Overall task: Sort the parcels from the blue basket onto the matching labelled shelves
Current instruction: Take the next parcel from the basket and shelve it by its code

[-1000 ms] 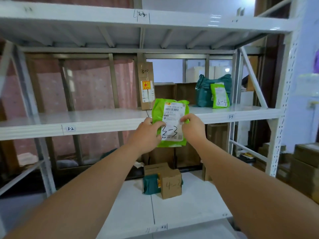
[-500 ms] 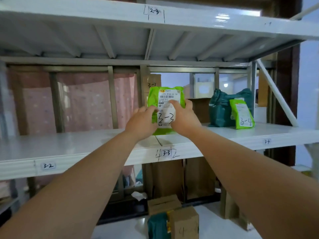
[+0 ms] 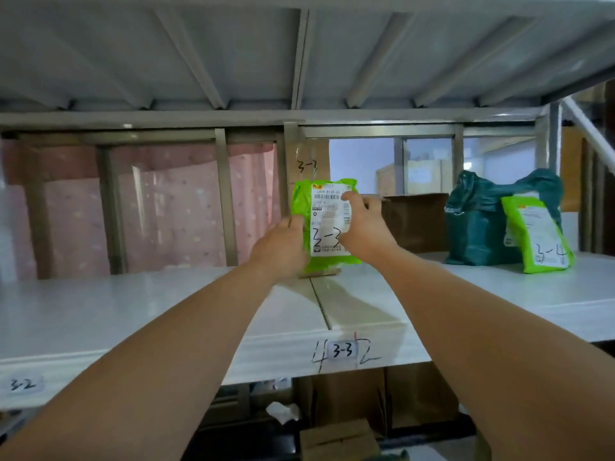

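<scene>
The white shelf (image 3: 133,314) is carrying a tall cardboard box (image 3: 311,163) marked 3-3 at its back. Standing upright just in front of that box is the green parcel (image 3: 324,224), also marked 3-3. The left hand (image 3: 283,251) and right hand (image 3: 364,227) are both grasping its sides, above the 3-3 label (image 3: 342,351).

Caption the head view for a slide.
Both hands stand a green parcel marked 3-3 upright on the shelf labelled 3-3.
</scene>
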### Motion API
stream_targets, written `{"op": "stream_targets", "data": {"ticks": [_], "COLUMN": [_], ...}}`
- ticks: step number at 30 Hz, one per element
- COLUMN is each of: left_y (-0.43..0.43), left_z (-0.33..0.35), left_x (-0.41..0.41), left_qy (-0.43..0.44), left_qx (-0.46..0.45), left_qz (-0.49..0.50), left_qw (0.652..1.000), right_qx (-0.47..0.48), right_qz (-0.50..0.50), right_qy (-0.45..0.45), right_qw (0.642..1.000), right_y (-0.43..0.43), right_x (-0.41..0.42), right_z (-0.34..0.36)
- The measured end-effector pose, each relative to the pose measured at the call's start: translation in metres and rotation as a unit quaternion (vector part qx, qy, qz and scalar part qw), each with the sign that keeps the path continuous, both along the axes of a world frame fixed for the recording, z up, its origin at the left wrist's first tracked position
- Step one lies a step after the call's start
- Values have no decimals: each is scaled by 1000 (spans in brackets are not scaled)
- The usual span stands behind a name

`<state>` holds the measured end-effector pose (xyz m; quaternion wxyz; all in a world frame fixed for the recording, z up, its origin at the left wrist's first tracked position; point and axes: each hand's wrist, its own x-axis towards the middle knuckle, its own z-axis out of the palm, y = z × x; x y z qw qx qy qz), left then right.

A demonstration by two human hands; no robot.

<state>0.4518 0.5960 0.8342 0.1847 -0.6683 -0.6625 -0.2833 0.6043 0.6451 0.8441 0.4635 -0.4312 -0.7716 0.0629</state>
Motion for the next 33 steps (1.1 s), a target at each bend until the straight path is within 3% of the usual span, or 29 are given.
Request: {"op": "stream_targets", "data": {"ticks": [10, 16, 20, 22, 24, 26, 29, 33], "left_y": [48, 48, 37, 26, 9, -10, -39, -93], "left_z": [-11, -8, -7, -10, -11, -11, -6, 5], "left_x": [-14, -11, -15, -16, -18, -21, -34, -50], "left_qy": [-77, -73, -79, -75, -14, 47, 21, 40], "left_qx": [3, 43, 57, 54, 23, -22, -82, -206], "left_qz": [76, 129, 158, 175, 220, 255, 269, 304], "left_qw": [994, 988, 983, 980, 975, 966, 959, 929], "right_qx": [-38, 20, 126, 167, 155, 124, 105, 88], "right_qz": [14, 1, -13, 28, 121, 192, 228, 266], "right_qy": [-21, 59, 47, 35, 0, -92, -258, -308], "right_qw": [999, 998, 991, 985, 980, 969, 933, 909], "right_y": [65, 72, 58, 49, 38, 21, -14, -61], "right_x": [-25, -26, -31, -37, -46, -59, -85, -119], "right_z": [1, 8, 13, 15, 18, 19, 18, 15]}}
